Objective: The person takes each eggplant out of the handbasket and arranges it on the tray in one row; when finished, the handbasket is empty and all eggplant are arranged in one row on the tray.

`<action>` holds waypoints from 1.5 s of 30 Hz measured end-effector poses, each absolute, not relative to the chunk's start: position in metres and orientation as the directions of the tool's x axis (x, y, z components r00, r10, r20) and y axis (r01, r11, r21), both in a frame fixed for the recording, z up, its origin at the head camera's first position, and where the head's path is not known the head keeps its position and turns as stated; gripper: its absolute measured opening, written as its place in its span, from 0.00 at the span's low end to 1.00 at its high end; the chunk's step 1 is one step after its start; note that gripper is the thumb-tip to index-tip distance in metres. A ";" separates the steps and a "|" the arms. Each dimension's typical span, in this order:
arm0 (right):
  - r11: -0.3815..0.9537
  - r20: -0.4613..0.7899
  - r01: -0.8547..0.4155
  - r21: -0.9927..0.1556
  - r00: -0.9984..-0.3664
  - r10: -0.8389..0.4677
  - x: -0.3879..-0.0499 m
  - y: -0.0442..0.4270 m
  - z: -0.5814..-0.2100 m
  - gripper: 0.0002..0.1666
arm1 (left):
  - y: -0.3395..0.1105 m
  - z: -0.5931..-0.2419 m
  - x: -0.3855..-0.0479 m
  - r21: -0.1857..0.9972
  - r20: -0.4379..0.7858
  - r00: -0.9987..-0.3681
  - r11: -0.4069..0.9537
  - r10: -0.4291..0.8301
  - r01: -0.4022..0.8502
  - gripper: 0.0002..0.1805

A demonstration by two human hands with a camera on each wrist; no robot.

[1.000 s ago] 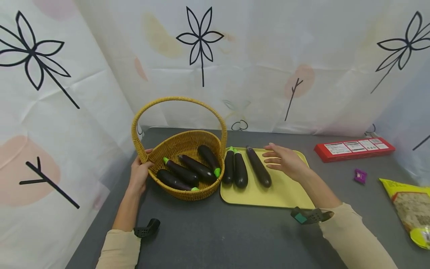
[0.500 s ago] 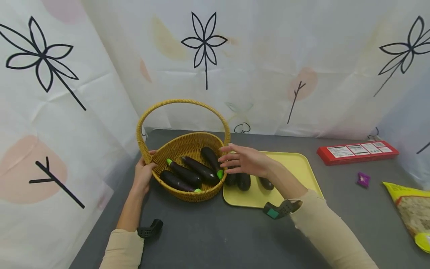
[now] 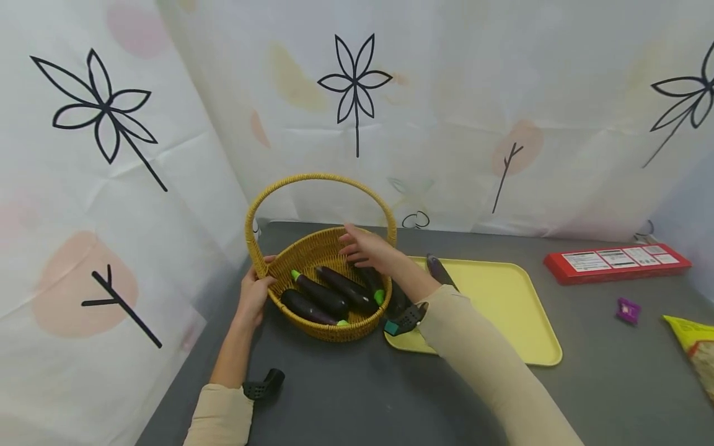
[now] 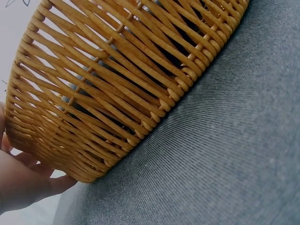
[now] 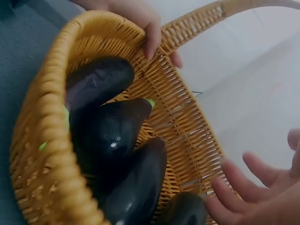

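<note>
A yellow wicker basket point(image 3: 334, 333) with a tall arched handle holds several dark eggplants point(image 3: 320, 297). My left hand point(image 3: 254, 297) grips its left rim beside the handle's base, the thumb on the inner side. In the left wrist view, the fingers partly show at the woven wall point(image 4: 112, 89). Over the right back part of the basket is my right hand point(image 3: 370, 251), its fingers loosely extended and holding nothing. The right wrist view shows that hand point(image 5: 258, 197) apart from the eggplants. To the right, a yellow tray point(image 3: 502, 303) bears eggplants point(image 3: 439, 271), partly hidden behind my right forearm.
At the back right lies a red box point(image 3: 616, 263) with white labels. A small purple packet point(image 3: 628, 311) sits in front of it, and a yellow bag point(image 3: 694, 344) is cut off by the right edge. A patterned white curtain point(image 3: 446, 124) hangs behind the grey table point(image 3: 334, 396).
My right hand has moved left, from above the tray to over the basket. My left hand keeps its grip on the rim. The head view has shifted slightly left.
</note>
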State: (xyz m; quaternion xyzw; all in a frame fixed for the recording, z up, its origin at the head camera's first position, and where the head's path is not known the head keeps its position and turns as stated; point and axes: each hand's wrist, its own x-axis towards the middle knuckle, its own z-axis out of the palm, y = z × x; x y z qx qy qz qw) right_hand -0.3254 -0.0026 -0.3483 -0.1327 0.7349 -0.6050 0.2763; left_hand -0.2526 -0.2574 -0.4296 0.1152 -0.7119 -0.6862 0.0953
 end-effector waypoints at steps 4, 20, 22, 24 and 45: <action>0.369 -0.274 0.132 -0.920 -0.890 -0.365 -0.333 -0.012 -0.349 0.38 | -0.256 -0.432 -0.253 0.999 -0.024 -0.955 0.031 -0.294 -0.035 0.28; 0.365 -0.489 0.388 -0.846 -0.837 -0.245 -0.344 -0.018 -0.345 0.40 | -0.258 -0.433 -0.253 0.999 -0.031 -0.954 0.032 -0.299 -0.043 0.27; 0.371 -0.495 0.388 -0.844 -0.828 -0.261 -0.343 -0.018 -0.345 0.41 | -0.258 -0.433 -0.253 0.999 -0.028 -0.952 0.036 -0.303 -0.041 0.27; 0.395 -0.495 0.372 -0.840 -0.824 -0.277 -0.343 -0.018 -0.346 0.41 | -0.258 -0.433 -0.254 0.999 -0.026 -0.951 0.037 -0.307 -0.039 0.28; 0.437 -0.472 0.266 -0.859 -0.741 -0.478 -0.342 -0.019 -0.357 0.32 | -0.257 -0.431 -0.254 0.998 -0.026 -0.954 0.041 -0.299 -0.040 0.27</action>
